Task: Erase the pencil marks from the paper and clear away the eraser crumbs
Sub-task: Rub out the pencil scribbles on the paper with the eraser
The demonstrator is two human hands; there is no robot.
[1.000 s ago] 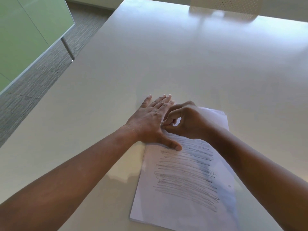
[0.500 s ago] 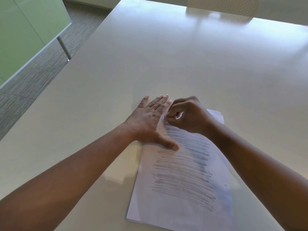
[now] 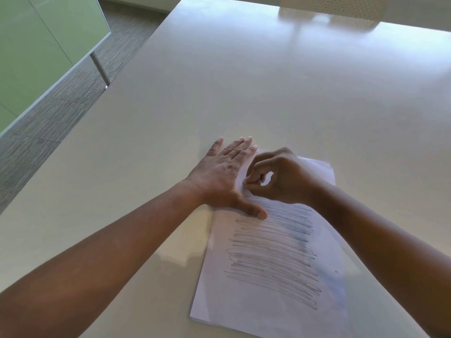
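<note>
A white sheet of paper (image 3: 268, 301) lies on the table, covered with many grey pencil scribble lines (image 3: 273, 259). My left hand (image 3: 224, 176) lies flat on the paper's far left corner, fingers straight, thumb pressing near the top scribbles. My right hand (image 3: 280, 176) is beside it at the top of the sheet, its fingers curled and pinched together against the paper around something small; the eraser itself is hidden inside the fingers. The top lines of the scribble sit under that hand. I see no crumbs.
The paper lies on a large pale table (image 3: 244, 93). A white perforated chair back (image 3: 332, 6) stands at the far edge. To the left are grey carpet (image 3: 48, 113) and a green glass panel (image 3: 36, 45).
My right hand has shifted slightly back and forth at the top of the scribbles. My left hand stays flat on the corner. The view has moved a little.
</note>
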